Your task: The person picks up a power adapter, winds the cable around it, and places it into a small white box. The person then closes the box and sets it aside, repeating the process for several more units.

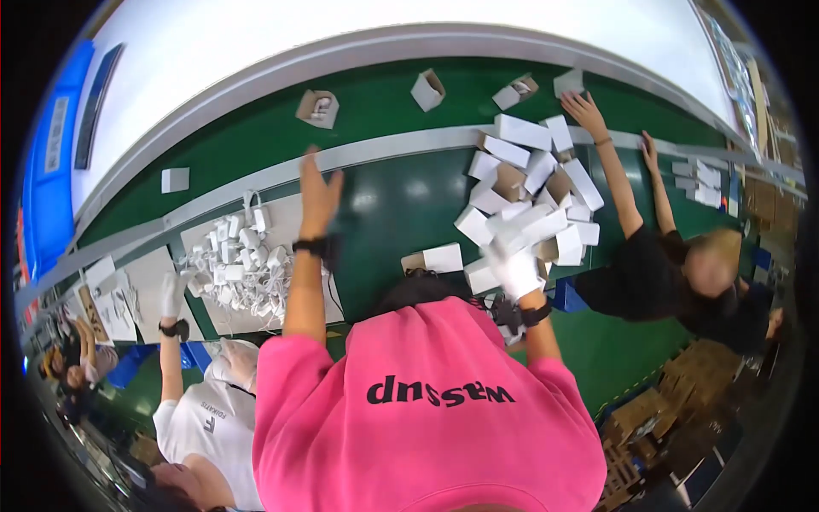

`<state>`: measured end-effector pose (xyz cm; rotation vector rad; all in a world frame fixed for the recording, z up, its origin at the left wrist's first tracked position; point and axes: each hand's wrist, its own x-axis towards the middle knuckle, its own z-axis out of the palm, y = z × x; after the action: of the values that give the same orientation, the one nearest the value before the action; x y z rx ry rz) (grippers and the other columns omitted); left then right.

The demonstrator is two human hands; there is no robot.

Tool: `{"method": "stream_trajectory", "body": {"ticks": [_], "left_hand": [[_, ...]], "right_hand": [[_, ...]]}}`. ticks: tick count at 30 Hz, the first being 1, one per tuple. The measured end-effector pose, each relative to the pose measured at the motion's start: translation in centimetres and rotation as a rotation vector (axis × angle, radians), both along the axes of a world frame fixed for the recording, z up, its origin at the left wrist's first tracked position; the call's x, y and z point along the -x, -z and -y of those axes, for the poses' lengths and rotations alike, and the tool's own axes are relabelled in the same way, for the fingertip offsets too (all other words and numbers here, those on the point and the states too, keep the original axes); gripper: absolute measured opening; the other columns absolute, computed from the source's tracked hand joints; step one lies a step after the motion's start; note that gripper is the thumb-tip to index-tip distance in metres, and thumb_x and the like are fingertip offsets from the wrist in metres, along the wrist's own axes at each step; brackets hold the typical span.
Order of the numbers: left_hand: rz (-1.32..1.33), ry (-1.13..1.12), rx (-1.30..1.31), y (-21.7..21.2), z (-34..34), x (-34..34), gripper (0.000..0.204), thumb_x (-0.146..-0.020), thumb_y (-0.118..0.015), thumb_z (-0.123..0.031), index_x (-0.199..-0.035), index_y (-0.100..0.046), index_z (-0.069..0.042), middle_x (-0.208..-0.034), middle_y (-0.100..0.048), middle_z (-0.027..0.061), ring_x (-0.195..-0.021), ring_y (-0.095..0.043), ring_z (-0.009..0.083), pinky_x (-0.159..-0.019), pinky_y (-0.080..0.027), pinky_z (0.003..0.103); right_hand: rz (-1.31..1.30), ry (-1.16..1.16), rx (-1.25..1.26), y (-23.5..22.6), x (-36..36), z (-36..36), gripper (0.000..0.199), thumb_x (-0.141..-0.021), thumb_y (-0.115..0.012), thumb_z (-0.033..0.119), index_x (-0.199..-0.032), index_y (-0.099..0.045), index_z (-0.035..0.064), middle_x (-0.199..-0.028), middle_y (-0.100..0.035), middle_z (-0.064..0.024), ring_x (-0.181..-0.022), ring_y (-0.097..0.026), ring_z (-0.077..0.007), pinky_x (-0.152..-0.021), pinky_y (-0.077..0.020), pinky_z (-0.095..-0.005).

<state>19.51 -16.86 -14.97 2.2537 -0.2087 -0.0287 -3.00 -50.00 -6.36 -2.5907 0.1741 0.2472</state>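
Observation:
My left hand (319,194) is bare, fingers apart and holding nothing, over the metal rail between the green worktable (392,200) and the green conveyor belt. Beyond its fingertips, an open white box (305,106) with a white item inside sits on the belt. My right hand (514,269), in a white glove, is at the near side of a heap of small white boxes (537,162). Motion smears its fingers, so whether it grips a box is unclear. Some boxes in the heap are open, showing brown insides. Another white box (443,257) lies just left of the heap.
More boxes ride the belt (375,90), including an open one (428,90). White chargers with cables (239,264) are piled on a board at left. A co-worker's gloved hand (171,294) is beside them; another co-worker's hand (583,113) reaches a box at right.

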Motion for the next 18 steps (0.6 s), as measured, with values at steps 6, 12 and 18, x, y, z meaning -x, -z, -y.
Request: {"method": "stream_trajectory", "body": {"ticks": [6,12,18], "left_hand": [[-0.434,0.768,-0.304,-3.4,9.5,17.1,0.068,-0.073,-0.072,-0.033,-0.133,-0.045,-0.019,-0.138,-0.043,0.0127,-0.125,-0.042,0.0382,-0.105,-0.035,0.046],[-0.547,0.573,-0.386,-2.3,10.6,18.7,0.061,-0.07,-0.072,-0.026,-0.127,-0.05,-0.022,-0.128,-0.049,0.009,-0.116,-0.048,0.0374,-0.095,-0.043,0.05],[-0.302,0.27,-0.419,0.4,5.2,20.0,0.049,-0.07,-0.07,-0.018,-0.117,-0.054,-0.016,-0.104,-0.058,0.0104,-0.098,-0.056,0.0336,-0.078,-0.051,0.045]], "right_hand": [[0.268,0.141,0.165,0.8,-8.4,8.8,0.076,-0.076,-0.068,0.046,-0.137,-0.041,0.0104,-0.137,-0.04,-0.026,-0.124,-0.037,-0.049,-0.105,-0.0306,-0.0508],[-0.228,0.158,0.376,4.5,-14.7,7.4,0.076,-0.082,-0.05,0.061,-0.141,-0.038,0.0147,-0.141,-0.033,-0.03,-0.13,-0.032,-0.0478,-0.107,-0.0288,-0.0503],[-0.204,0.238,0.124,6.8,-12.8,-1.3,0.082,-0.081,-0.045,0.067,-0.144,-0.032,0.0143,-0.144,-0.028,-0.03,-0.133,-0.026,-0.0497,-0.111,-0.0176,-0.0538]]}}
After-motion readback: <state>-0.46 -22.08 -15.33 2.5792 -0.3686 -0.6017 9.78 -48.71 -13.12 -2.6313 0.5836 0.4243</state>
